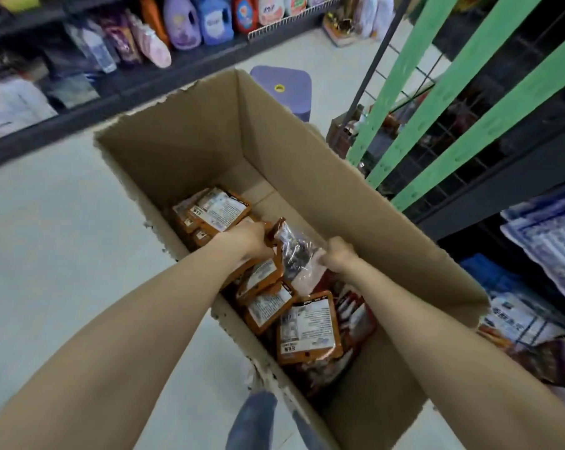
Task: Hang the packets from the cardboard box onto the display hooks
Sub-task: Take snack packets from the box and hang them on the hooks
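Note:
An open cardboard box (307, 177) stands on the floor below me, with several orange packets (307, 326) lying label-up inside. Both my arms reach down into it. My left hand (245, 238) grips the top edge of a packet with a clear window (294, 248), raised above the pile. My right hand (338, 254) grips the same packet's right side, fingers curled. Another stack of orange packets (214, 209) lies further back in the box. No display hooks can be made out clearly.
A wire grid rack with green uprights (437, 102) rises at the right, with blue and white packs (547, 241) below it. A purple stool (282, 86) stands behind the box. Detergent bottles (196, 21) fill dark shelves at the far left. My jeans leg (252, 420) is near the box.

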### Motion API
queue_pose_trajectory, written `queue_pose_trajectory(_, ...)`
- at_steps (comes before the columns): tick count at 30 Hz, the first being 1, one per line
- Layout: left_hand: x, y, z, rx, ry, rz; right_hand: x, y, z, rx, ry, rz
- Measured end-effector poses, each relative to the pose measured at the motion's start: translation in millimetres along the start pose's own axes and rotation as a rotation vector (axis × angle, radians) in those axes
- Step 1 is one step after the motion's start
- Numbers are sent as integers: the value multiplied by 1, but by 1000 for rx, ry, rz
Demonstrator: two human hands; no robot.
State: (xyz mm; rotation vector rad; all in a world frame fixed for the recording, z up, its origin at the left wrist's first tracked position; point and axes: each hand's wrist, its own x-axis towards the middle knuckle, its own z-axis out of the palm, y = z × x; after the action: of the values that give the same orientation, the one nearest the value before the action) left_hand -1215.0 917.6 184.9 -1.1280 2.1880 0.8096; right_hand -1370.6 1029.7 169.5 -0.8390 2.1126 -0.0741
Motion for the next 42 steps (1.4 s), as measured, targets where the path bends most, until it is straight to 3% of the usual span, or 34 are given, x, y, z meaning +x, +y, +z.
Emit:
queue_pose_trajectory(8, -42, 30, -45, -327, 382, 224, -66, -63, -74, 99, 105, -496)
queue_pose_trajectory(14, -107, 66, -98, -589, 448, 387, -121, -78, -145, 251, 323, -661)
queue_pose_trajectory(19, -163, 114, -145, -273, 402, 492, -164, -77, -200, 606, 418, -587)
queue_pose_trajectory(22, -178, 142, -173, -51, 651, 509, -185, -73, -229, 793, 477, -569)
queue_pose_trajectory(25, -190, 171, -193, -7, 856, 542, -206, -57, -259, 923, 549, -550)
queue_pose_trajectory(28, -203, 208, -207, -114, 957, 583, -227, -28, -287, 720, 648, -501)
queue_pose_trajectory(31, -213, 257, -217, -141, 989, 648, -247, 10, -310, 371, 926, -499)
queue_pose_trajectory(35, -221, 322, -219, -51, 916, 776, -271, 61, -337, 338, 1129, -667)
queue_pose_trajectory(42, -218, 436, -204, -24, 972, 967, -306, 147, -375, 260, 1249, -631)
